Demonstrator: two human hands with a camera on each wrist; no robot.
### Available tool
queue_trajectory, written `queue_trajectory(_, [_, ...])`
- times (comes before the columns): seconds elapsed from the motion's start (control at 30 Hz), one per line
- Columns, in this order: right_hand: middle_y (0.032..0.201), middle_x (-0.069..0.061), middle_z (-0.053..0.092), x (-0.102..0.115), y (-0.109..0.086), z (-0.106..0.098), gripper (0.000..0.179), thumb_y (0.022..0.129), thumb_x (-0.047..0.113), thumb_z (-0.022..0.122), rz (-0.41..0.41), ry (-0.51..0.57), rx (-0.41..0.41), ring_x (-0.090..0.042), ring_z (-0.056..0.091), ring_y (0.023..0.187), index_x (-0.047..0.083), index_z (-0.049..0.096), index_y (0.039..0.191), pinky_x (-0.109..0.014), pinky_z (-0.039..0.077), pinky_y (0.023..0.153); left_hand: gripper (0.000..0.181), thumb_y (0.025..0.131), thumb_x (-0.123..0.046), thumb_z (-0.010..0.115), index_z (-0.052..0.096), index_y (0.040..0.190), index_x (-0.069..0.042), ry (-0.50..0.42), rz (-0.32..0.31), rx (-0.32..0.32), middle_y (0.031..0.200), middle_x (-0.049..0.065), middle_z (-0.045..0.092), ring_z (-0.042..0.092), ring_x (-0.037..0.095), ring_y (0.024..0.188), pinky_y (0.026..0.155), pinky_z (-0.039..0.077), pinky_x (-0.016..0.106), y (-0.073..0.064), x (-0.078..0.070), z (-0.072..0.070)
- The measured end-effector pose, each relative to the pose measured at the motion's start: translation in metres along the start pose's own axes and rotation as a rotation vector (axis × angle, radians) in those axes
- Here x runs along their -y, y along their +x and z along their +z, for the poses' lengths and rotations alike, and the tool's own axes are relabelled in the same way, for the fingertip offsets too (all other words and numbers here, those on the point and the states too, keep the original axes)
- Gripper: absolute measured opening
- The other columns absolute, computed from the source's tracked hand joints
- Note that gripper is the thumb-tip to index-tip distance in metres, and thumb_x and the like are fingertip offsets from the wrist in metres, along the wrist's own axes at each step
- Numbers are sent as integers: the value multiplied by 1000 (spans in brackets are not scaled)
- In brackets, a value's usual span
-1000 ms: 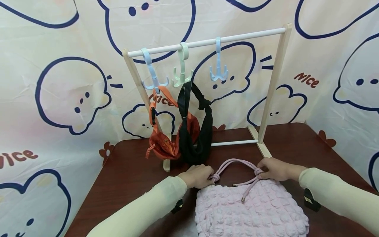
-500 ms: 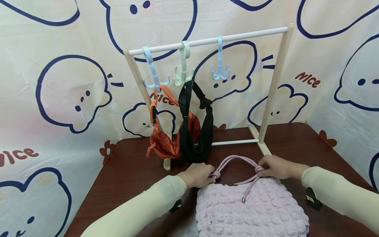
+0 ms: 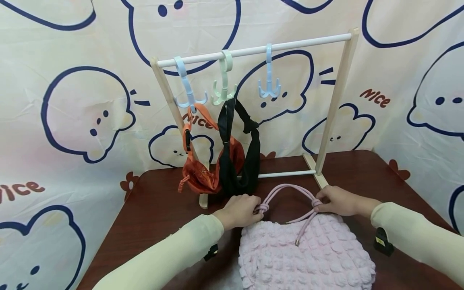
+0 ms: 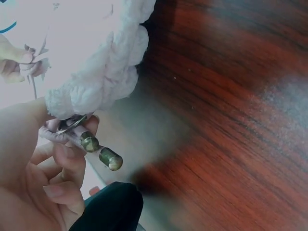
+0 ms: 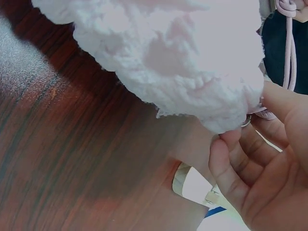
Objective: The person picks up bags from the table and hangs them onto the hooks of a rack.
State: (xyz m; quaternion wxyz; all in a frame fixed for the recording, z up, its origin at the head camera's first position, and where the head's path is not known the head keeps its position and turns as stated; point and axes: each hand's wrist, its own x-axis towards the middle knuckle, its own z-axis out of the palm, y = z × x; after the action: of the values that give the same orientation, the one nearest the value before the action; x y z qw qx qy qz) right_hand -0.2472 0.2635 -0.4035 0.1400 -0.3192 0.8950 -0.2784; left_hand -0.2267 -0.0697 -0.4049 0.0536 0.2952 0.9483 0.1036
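Observation:
A pale pink puffy handbag (image 3: 304, 255) with a knotted cord handle (image 3: 290, 186) is at the front of the table. My left hand (image 3: 241, 211) pinches its upper left corner beside the knot. At the upper right corner, my right hand (image 3: 338, 201) grips the bag by the other knot. Two metal-tipped cord ends (image 4: 110, 158) stick out near my left fingers in the left wrist view. The right wrist view shows thumb and fingers closed on the bag's corner (image 5: 226, 120). A loose cord end hangs over the bag's front.
Behind the bag stands a wooden rack with a white top rail (image 3: 290, 45). Two blue hooks and a green hook (image 3: 224, 78) hang from it. An orange waist bag (image 3: 201, 173) and a black bag (image 3: 241, 177) hang at the left. The tabletop (image 3: 145, 229) is dark wood.
Both hands have shifted slightly up and away with the bag's top edge, and the cord handle arches a little higher. The rack and hanging bags have stayed put.

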Motion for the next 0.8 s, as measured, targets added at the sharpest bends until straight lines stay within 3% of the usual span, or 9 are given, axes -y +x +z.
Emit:
queue_trajectory(0.47, [69, 12, 51, 7, -1, -10, 11, 95, 22, 71, -21, -13, -42, 1, 47, 62, 15, 72, 86, -20, 41, 58, 21, 91, -29, 66, 52, 78, -19, -42, -26, -103, 60, -9, 41, 39, 5, 50, 46, 30, 22, -1, 3, -7])
queue_trajectory(0.8, [72, 10, 55, 11, -4, -17, 9, 94, 23, 72, 13, -20, -47, -1, 51, 64, 15, 75, 93, -20, 43, 58, 14, 89, -29, 66, 58, 86, -18, -68, -48, -148, 61, -9, 43, 41, 5, 51, 46, 32, 22, -3, 3, -11])
